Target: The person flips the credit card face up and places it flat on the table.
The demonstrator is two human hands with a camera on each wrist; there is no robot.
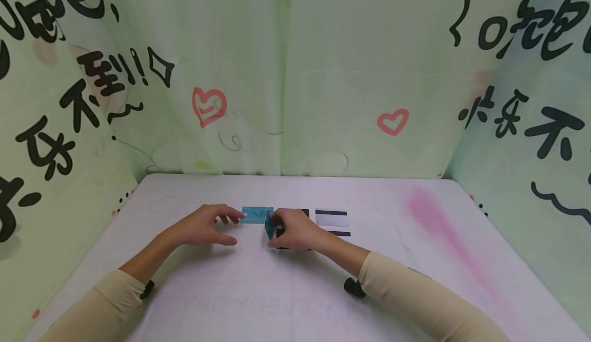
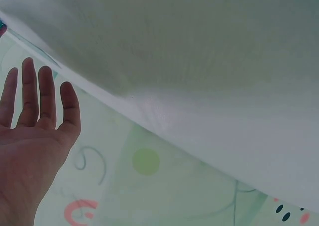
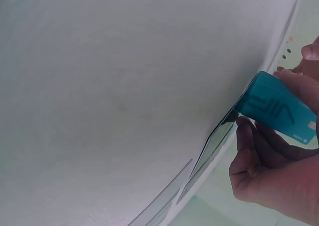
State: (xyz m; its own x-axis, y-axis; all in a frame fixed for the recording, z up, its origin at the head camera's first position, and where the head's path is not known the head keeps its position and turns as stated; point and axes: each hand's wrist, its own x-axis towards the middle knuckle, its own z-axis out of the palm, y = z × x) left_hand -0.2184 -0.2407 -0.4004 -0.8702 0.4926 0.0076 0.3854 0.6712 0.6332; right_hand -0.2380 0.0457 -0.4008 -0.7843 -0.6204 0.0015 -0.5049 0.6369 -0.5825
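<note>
Teal card: looks like thin, stiff plastic with rounded corners and large darker lettering; it stands tilted up in the right hand, toward the far edge of the table.
Long axis: in the right wrist view it slants away from the tabletop, one short end close to the surface; contact cannot be told.
Right hand: nearer of the two, pinching the teal card between thumb and fingers.
Left hand: the spread left hand holds nothing, lying to the left of the teal card with bare surface between thumb and card.
Flat blue card: lies on the table, long axis parallel to the far edge, right end next to the teal card; left fingertips are at its left end, touching or just beside, unclear.
Dark patches: show from behind the right hand; their full shape is hidden.
Striped silver card: flat rectangle, black band along its far long side, right of the right hand.
Second black stripe: nearer the near edge, partly covered by the right arm.
Tabletop: pale, softly mottled, smeared pink toward the right edge.
</note>
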